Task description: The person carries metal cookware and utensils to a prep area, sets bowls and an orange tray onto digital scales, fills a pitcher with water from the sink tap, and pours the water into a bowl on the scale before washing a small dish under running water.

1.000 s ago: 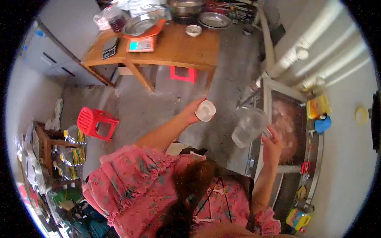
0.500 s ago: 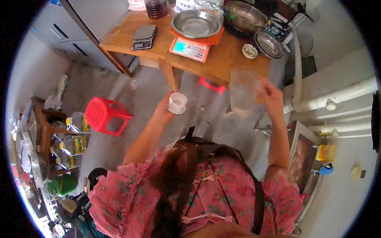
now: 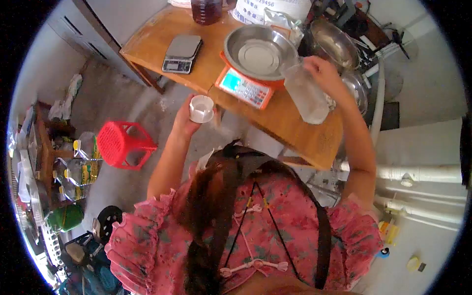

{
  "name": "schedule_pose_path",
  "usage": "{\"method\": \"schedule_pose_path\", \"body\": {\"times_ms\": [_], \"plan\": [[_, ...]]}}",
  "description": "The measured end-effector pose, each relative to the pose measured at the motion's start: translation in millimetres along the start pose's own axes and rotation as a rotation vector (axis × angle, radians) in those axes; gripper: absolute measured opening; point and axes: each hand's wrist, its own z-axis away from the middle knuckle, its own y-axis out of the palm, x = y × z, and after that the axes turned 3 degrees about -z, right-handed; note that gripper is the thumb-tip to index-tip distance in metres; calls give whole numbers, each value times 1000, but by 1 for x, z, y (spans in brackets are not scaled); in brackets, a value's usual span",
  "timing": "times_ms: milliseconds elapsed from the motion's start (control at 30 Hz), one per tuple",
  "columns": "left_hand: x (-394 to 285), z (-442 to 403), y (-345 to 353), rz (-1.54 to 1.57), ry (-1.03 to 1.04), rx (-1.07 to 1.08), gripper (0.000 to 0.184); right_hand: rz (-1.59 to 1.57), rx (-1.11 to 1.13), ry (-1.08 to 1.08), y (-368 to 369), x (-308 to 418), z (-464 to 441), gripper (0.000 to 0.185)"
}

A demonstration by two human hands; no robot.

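Note:
My left hand is closed around a small white cup, held in front of the table's near edge. In my right hand is a translucent plastic container, tilted, with the hand at its upper end. That container hangs over the right part of the table, right beside a steel basin. Under the basin stands an orange digital scale with a lit display. A smaller grey scale lies to its left. What the container holds, if anything, I cannot make out.
The wooden table fills the upper middle. On it stand a jar of dark liquid, a large white bag and more metal bowls. A red stool stands left, near shelved oil bottles. White pipes run right.
I am closer to the table. My right hand has carried the plastic container forward, up beside the basin, and tilted it. The cup stays in my left hand, a little further left and forward.

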Motion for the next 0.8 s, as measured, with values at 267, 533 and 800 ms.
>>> {"method": "schedule_pose_path", "body": {"times_ms": [267,533,800], "plan": [[-26,-64,9,73,-7,-22,21,75,243,119,12,-38,-75,23],[-73,-104,34,-17,-31,-16,16,95,320,149,16,-48,-91,23],[-92,-138,51,-52,-85,59,18,75,323,234,19,-33,-92,24]]}}
